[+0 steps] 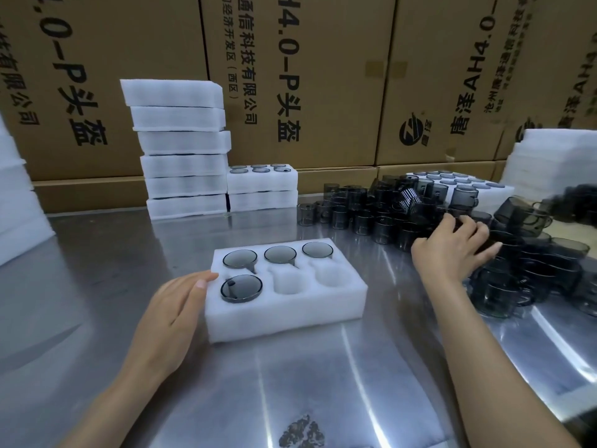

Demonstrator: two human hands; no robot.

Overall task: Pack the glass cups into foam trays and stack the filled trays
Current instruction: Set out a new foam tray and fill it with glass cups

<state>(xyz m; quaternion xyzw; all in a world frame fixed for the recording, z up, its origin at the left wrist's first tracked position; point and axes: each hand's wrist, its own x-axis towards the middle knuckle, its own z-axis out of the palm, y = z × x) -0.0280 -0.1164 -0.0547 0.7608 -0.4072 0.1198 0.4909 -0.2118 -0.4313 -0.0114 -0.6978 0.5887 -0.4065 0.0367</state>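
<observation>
A white foam tray (284,313) lies on the steel table in front of me. Several of its six pockets hold smoky grey glass cups (241,287); the middle and right pockets of the near row are bare. My left hand (171,315) rests flat against the tray's left side, fingers straight. My right hand (452,247) reaches into the heap of loose glass cups (403,211) at the right, fingers curled over a cup; whether it grips that cup is unclear.
A tall stack of foam trays (184,150) stands at the back left, with a shorter stack of two filled trays (262,189) beside it. More foam stacks sit at the far left (16,215) and far right (555,156). Cardboard boxes (323,76) wall the back.
</observation>
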